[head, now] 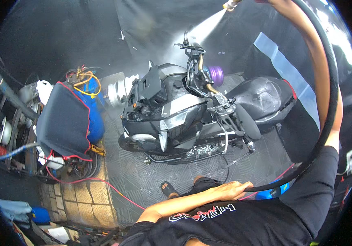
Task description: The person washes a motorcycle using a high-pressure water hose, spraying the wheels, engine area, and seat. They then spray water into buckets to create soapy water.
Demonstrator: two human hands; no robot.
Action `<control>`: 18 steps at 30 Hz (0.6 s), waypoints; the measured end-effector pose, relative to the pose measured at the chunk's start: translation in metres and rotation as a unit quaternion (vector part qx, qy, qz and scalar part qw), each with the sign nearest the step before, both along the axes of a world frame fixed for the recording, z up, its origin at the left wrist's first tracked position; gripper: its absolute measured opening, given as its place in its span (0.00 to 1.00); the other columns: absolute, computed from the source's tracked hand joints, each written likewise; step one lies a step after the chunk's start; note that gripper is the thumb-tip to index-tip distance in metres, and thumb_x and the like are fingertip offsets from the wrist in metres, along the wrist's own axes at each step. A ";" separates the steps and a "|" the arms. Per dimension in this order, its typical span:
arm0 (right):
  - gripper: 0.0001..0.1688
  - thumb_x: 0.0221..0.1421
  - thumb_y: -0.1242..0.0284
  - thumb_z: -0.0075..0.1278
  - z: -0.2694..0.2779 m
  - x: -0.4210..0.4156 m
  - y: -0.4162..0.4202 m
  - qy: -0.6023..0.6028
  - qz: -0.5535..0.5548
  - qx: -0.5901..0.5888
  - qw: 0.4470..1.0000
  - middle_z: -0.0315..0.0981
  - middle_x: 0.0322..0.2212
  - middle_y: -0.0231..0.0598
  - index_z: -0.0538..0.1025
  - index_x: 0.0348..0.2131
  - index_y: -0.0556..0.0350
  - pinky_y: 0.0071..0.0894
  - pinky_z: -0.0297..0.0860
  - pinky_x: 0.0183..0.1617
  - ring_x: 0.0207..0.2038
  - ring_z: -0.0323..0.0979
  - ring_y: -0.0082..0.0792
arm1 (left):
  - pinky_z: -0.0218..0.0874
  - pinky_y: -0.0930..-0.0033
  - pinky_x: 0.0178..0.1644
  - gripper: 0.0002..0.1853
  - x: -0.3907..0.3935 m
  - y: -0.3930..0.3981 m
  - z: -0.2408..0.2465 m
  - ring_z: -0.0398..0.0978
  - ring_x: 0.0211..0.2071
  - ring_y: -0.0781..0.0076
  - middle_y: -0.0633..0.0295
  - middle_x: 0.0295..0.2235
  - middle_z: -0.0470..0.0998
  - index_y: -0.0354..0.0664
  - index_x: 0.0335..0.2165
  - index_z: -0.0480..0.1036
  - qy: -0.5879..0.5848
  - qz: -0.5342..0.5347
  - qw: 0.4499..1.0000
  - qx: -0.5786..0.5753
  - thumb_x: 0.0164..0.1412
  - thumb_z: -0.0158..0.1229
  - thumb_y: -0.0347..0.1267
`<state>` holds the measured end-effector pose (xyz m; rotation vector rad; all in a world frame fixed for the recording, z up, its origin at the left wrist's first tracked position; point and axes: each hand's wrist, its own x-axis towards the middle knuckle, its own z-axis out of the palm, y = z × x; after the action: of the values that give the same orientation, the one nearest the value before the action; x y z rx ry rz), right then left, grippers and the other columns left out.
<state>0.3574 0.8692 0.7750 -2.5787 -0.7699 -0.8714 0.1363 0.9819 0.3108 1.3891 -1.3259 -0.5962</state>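
A black hose (332, 70) runs in a big loop along my right arm, and my left hand (232, 190) is shut on its lower end in front of my shirt. My right arm stretches up to the top edge, where my right hand (262, 1) is mostly cut off. Beside it a spray nozzle (231, 5) throws a white fan of spray (208, 26) onto the far end of the handlebar (201, 63). That bar belongs to a black and silver scooter (182, 113) with some front panels off. Its black seat (256, 95) looks wet.
Beyond the scooter lie a silver wheel rim (117, 90) and a purple rim (216, 76). At left, a dark cover (63, 120) with red trim hangs by a blue tank (96, 123). A red hose (102, 180) crosses the grey floor mat (136, 184) near my feet.
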 end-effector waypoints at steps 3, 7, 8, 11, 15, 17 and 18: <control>0.12 0.60 0.71 0.48 0.009 0.021 0.023 0.016 0.005 -0.040 0.999 0.79 0.24 0.37 0.80 0.32 0.61 0.32 0.72 0.33 0.29 0.77 0.30 | 0.68 0.46 0.39 0.22 0.002 0.024 0.008 0.76 0.37 0.37 0.40 0.37 0.76 0.36 0.52 0.60 0.016 -0.049 0.998 -0.031 0.59 0.54 0.25; 0.13 0.59 0.70 0.48 0.005 0.051 0.059 -0.077 0.020 -0.223 0.972 0.79 0.25 0.47 0.79 0.31 0.61 0.38 0.72 0.35 0.29 0.79 0.45 | 0.67 0.47 0.36 0.22 0.005 0.049 0.004 0.76 0.34 0.38 0.40 0.33 0.76 0.38 0.52 0.60 0.030 -0.064 0.994 -0.086 0.60 0.53 0.25; 0.14 0.59 0.68 0.49 -0.001 0.072 0.062 -0.094 0.034 -0.236 0.967 0.79 0.26 0.50 0.79 0.30 0.61 0.40 0.73 0.36 0.31 0.79 0.50 | 0.67 0.47 0.35 0.22 0.010 0.058 0.003 0.76 0.33 0.38 0.41 0.32 0.76 0.38 0.52 0.60 0.024 -0.066 0.996 -0.057 0.60 0.53 0.25; 0.15 0.58 0.67 0.50 -0.012 0.100 0.087 -0.088 0.057 -0.123 0.987 0.78 0.25 0.51 0.79 0.30 0.62 0.40 0.73 0.36 0.31 0.79 0.50 | 0.65 0.44 0.31 0.23 0.034 0.092 0.009 0.75 0.29 0.37 0.42 0.26 0.75 0.41 0.53 0.60 0.012 -0.059 0.998 0.037 0.60 0.54 0.27; 0.16 0.59 0.68 0.48 -0.015 0.116 0.080 -0.136 -0.066 -0.195 0.969 0.78 0.25 0.50 0.79 0.28 0.63 0.39 0.73 0.36 0.29 0.78 0.50 | 0.65 0.43 0.33 0.24 0.048 0.125 0.004 0.75 0.30 0.36 0.41 0.28 0.76 0.44 0.55 0.60 -0.005 -0.026 1.000 -0.006 0.61 0.55 0.30; 0.14 0.58 0.70 0.48 -0.014 0.101 0.081 -0.039 -0.036 -0.133 0.990 0.79 0.23 0.46 0.80 0.28 0.62 0.36 0.73 0.34 0.26 0.78 0.42 | 0.68 0.44 0.39 0.25 0.070 0.142 0.012 0.77 0.37 0.40 0.40 0.37 0.77 0.44 0.55 0.60 0.005 -0.044 0.993 0.105 0.60 0.55 0.29; 0.14 0.57 0.70 0.49 -0.022 0.099 0.087 0.016 0.018 -0.096 0.995 0.79 0.23 0.44 0.80 0.29 0.62 0.35 0.73 0.33 0.25 0.77 0.39 | 0.68 0.46 0.39 0.25 0.072 0.159 0.002 0.77 0.37 0.40 0.41 0.37 0.77 0.43 0.54 0.60 -0.005 -0.039 0.996 0.080 0.59 0.55 0.28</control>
<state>0.4560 0.9564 0.7532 -2.7265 -0.9295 -0.7779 0.2081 1.1409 0.3128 1.4759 -1.3696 -0.7619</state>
